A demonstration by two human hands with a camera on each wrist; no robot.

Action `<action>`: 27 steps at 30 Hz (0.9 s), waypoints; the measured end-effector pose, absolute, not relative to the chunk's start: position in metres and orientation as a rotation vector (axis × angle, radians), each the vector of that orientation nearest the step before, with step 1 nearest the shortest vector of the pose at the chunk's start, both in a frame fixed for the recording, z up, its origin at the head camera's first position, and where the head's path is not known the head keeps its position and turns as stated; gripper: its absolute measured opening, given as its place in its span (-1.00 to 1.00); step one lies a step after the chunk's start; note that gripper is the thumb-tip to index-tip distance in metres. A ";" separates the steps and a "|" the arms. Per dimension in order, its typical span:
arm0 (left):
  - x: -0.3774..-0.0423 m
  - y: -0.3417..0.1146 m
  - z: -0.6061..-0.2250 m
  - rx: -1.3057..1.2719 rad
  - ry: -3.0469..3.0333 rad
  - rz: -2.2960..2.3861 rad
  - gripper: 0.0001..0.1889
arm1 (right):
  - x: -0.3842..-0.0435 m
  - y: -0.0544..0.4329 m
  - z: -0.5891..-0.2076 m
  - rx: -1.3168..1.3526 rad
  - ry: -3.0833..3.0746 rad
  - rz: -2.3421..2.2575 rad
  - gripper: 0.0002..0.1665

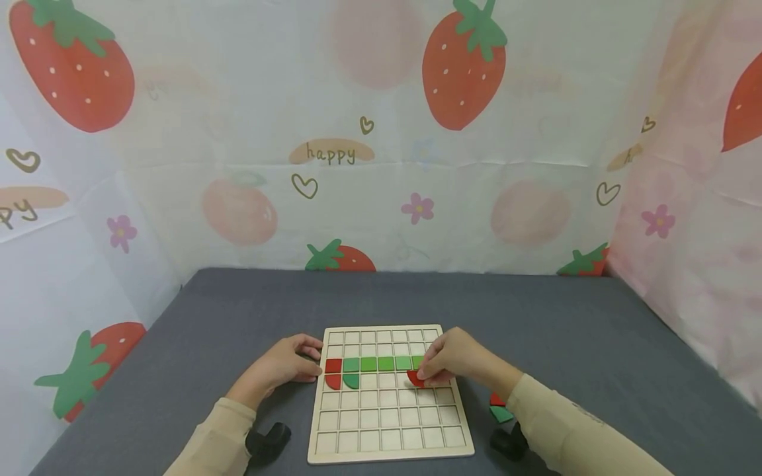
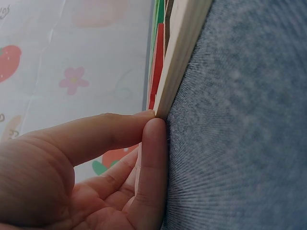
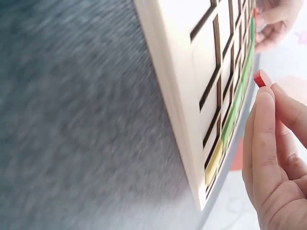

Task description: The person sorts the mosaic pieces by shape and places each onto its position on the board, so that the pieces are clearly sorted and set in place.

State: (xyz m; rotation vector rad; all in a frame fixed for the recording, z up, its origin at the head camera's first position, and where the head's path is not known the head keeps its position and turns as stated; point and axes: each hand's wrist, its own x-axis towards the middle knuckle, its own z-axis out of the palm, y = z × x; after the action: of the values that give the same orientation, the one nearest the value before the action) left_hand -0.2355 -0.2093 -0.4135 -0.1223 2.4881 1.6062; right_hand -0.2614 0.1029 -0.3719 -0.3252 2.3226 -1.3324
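A light wooden grid board [image 1: 389,437] lies on the table in front of me. One of its rows holds a red square [image 1: 334,365] and several green squares [image 1: 368,364]; under them lie a red quarter-round tile [image 1: 333,381] and a green quarter-round tile [image 1: 351,381]. Thumb and finger of my left hand [image 1: 284,360] pinch the board's left edge, seen closely in the left wrist view [image 2: 110,163]. My right hand [image 1: 455,357] pinches another red quarter-round tile [image 1: 415,378] by its edge, raised over the board's right side in the right wrist view.
Right of the board, a red tile [image 1: 497,399] and a green tile [image 1: 501,414] lie on the grey tablecloth [image 1: 565,330], close to the right sleeve. A yellow tile [image 3: 214,162] sits at the row's right end. Printed curtains [image 1: 464,165] stand behind and beside the table.
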 end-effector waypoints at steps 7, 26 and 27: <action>-0.235 -0.210 -0.414 -0.115 2.491 1.605 -0.46 | -0.264 0.085 -0.375 -0.305 2.345 -1.305 -0.90; -0.236 -0.210 -0.415 -0.120 2.489 1.605 -0.46 | -0.267 0.049 -0.381 -0.245 2.272 -1.367 -0.91; -0.236 -0.211 -0.415 -0.119 2.489 1.605 -0.45 | -0.268 0.047 -0.381 -0.245 2.273 -1.366 -0.91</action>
State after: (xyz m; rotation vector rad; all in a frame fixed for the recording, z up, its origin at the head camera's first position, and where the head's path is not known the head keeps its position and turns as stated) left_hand -0.2358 -0.2105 -0.4146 -0.1190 2.4894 1.6049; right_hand -0.2676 0.0472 -0.3806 -0.2451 2.2732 -1.3659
